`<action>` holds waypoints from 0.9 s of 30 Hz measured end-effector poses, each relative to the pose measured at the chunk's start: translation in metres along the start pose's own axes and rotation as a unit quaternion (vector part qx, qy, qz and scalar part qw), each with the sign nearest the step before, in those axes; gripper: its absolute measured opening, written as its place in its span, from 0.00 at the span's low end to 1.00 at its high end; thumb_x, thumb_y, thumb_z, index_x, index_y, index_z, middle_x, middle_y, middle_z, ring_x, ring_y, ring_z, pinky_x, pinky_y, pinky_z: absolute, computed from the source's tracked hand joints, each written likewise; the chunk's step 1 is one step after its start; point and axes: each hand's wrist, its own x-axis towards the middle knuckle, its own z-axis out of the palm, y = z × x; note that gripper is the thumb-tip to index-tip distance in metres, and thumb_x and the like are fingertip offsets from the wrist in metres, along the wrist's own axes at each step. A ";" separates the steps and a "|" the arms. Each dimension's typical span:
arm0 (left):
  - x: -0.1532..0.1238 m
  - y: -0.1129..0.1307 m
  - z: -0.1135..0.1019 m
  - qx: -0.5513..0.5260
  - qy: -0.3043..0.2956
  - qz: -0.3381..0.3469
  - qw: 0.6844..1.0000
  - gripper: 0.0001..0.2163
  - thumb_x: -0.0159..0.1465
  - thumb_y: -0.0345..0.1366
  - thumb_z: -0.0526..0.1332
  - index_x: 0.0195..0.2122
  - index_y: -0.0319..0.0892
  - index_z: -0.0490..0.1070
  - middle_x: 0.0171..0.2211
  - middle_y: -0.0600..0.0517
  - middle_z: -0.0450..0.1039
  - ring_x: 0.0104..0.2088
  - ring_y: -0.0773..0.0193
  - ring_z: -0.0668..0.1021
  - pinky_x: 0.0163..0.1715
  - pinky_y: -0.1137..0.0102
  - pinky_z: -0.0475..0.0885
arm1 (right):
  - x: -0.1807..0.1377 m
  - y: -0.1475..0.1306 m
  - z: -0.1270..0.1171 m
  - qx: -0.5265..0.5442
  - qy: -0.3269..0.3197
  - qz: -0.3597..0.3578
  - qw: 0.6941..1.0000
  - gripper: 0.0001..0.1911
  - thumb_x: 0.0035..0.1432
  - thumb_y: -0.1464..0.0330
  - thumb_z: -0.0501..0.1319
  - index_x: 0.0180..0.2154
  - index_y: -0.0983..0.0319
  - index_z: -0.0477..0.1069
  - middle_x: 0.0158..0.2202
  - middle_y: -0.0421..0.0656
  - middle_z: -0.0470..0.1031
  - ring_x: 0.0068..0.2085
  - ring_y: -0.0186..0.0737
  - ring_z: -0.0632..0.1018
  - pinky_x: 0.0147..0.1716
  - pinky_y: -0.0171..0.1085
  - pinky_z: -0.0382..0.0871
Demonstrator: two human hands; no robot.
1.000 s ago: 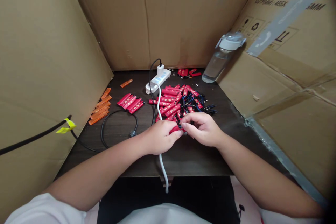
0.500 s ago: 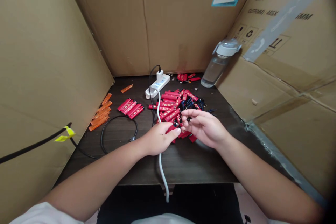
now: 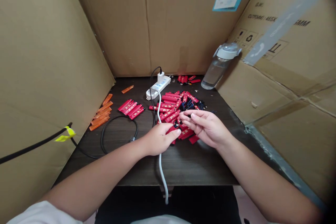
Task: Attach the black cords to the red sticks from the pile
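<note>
My left hand is closed around a red lighter, whose black top pokes out past my thumb. Just to the right, my right hand has its thumb and fingers pinched together; a small dark bit shows between them, too small to name. Both hands are over the near edge of a heap of red lighters with gold print. Small dark blue and black parts lie at the heap's right side, partly behind my right hand. A row of red lighters lies to the left.
Orange strips lie along the left cardboard wall. A white power strip with a plug and cables stands behind the heap. A water bottle leans at the back right. A white cable passes under my left wrist.
My right thumb and fingers have closed into a pinch, and that hand has shifted slightly left. My left hand keeps the red lighter in nearly the same place.
</note>
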 end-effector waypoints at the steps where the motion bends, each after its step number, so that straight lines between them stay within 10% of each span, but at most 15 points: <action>1: 0.000 0.000 0.000 -0.003 -0.007 0.001 1.000 0.17 0.65 0.46 0.51 0.27 0.39 0.67 0.16 0.59 0.59 0.18 0.71 0.63 0.21 0.73 0.58 | -0.001 0.000 0.001 -0.007 0.002 -0.006 1.000 0.13 0.47 0.68 0.71 0.37 0.64 0.78 0.36 0.47 0.81 0.40 0.36 0.82 0.43 0.30 0.76; 11: -0.001 0.004 0.000 -0.003 -0.030 -0.013 0.999 0.18 0.64 0.48 0.52 0.23 0.41 0.59 0.17 0.58 0.60 0.19 0.71 0.63 0.21 0.74 0.58 | -0.009 0.007 0.001 -0.218 0.049 -0.173 0.959 0.12 0.49 0.65 0.70 0.38 0.59 0.79 0.33 0.43 0.80 0.34 0.40 0.81 0.35 0.40 0.79; 27: 0.000 -0.001 0.002 0.037 -0.046 0.005 0.998 0.17 0.64 0.48 0.52 0.24 0.41 0.59 0.21 0.58 0.55 0.24 0.70 0.60 0.24 0.72 0.56 | -0.025 0.003 0.014 -0.396 -0.046 -0.334 0.854 0.09 0.57 0.73 0.62 0.38 0.56 0.79 0.39 0.45 0.76 0.38 0.41 0.78 0.37 0.40 0.76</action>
